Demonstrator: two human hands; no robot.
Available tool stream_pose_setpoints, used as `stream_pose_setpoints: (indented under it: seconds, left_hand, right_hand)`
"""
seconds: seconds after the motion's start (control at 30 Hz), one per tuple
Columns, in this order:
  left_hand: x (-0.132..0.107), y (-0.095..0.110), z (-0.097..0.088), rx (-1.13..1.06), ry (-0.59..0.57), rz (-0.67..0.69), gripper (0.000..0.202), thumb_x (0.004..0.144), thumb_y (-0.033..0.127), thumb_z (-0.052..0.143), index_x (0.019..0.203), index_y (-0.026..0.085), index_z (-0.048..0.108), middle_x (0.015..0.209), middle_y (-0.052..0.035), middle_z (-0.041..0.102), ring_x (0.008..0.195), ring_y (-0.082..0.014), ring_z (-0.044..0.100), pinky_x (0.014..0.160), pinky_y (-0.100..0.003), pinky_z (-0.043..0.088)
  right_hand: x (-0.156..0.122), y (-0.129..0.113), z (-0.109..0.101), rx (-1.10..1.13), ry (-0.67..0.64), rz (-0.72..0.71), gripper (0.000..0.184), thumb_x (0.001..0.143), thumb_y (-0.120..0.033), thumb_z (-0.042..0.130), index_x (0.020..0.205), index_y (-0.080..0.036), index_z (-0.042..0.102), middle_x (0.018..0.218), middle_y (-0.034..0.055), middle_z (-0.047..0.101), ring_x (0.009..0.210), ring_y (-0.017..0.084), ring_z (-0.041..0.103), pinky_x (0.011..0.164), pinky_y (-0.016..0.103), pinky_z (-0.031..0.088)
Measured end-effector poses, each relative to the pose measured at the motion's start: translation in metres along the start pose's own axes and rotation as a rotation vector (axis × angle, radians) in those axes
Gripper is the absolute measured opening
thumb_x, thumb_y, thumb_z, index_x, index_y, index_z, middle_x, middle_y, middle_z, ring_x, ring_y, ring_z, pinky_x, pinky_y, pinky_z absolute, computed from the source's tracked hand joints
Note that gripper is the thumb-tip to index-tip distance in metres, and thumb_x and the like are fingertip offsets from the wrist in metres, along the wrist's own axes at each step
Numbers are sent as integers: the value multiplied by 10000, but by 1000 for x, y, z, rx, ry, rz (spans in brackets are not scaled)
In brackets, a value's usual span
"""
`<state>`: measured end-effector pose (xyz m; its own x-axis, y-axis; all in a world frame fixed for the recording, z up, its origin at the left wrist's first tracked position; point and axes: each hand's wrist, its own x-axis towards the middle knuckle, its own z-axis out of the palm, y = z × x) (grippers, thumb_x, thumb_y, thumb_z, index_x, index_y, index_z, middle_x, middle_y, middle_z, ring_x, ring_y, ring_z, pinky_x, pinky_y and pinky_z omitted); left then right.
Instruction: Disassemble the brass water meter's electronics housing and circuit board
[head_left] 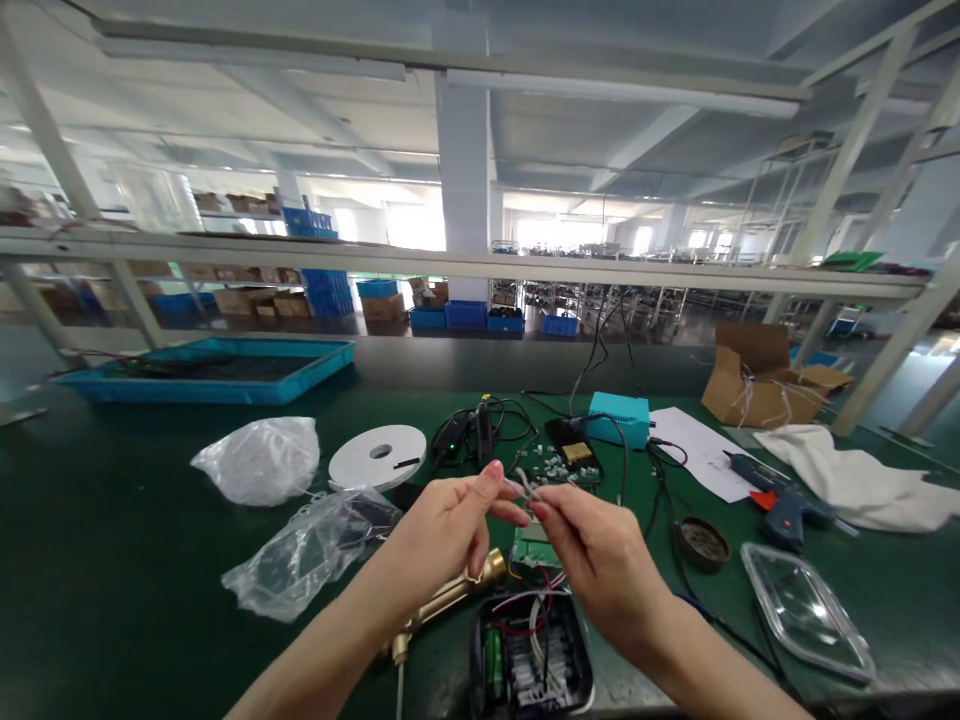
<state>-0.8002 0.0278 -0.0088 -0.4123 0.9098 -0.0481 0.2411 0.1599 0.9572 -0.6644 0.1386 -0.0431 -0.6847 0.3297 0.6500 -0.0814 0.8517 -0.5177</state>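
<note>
A long green bench [112,560] runs across the room, and at its far left edge sits a wide blue tray [210,370]. Off to the right a white cloth [847,470] lies crumpled, with an open cardboard box [757,385] behind it. Two clear plastic bags lie on the left side, one puffed up [259,460] and one flattened [307,550], with a white disc [377,455] between and behind them. Near the right front edge rests a clear lid [806,610], and a blue glue gun [780,500] lies just beyond it. Close to the person, an open black housing [529,660] shows red and white leads inside; a brass fitting [450,595] lies touching its left side, and a green circuit board [534,548] sits just behind it. The left hand [442,530] and right hand [600,565] are raised over that board, fingertips almost meeting. Each pinches thumb against forefinger, closed tight on a thin pale wire [525,487] that spans the small gap between them, held up off the bench
</note>
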Motion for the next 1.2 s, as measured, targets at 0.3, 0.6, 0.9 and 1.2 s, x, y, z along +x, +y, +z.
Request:
stream_pose_setpoints:
  seconds: [0.3, 0.6, 0.9, 1.2]
  left_hand:
    - [26, -5, -4, 268, 205, 110, 260, 816, 339, 472, 786, 152, 650, 676, -8, 623, 617, -149, 525, 549, -236, 322]
    - [28, -12, 13, 617, -102, 350, 288, 858, 199, 440, 663, 167, 650, 657, -20, 604, 612, -144, 517, 583, -241, 345]
    - [30, -12, 22, -199, -16, 249, 140, 814, 285, 598, 812, 146, 613, 713, 5, 606, 547, -100, 544, 523, -203, 472]
    - [34, -14, 34, -196, 125, 284, 154, 826, 254, 595, 932, 148, 630, 790, -4, 656, 568, -104, 612, 567, -205, 510]
  right_hand:
    - [-13, 16, -15, -533, -245, -159, 176, 915, -181, 424, 938, -182, 599, 776, 20, 602, 670, 167, 543, 593, 308, 419]
    - [17, 25, -41, -631, -146, -333, 253, 884, -85, 414, 985, -154, 636, 941, 93, 592, 812, 188, 485, 678, 318, 450]
    - [21, 46, -28, -93, -218, -75, 229, 904, -250, 472, 1047, -171, 633, 831, 51, 600, 749, 135, 546, 637, 251, 428]
    - [24, 47, -11, -61, -250, -36, 319, 939, -335, 376, 894, -166, 643, 735, 32, 546, 655, 124, 494, 607, 252, 380]
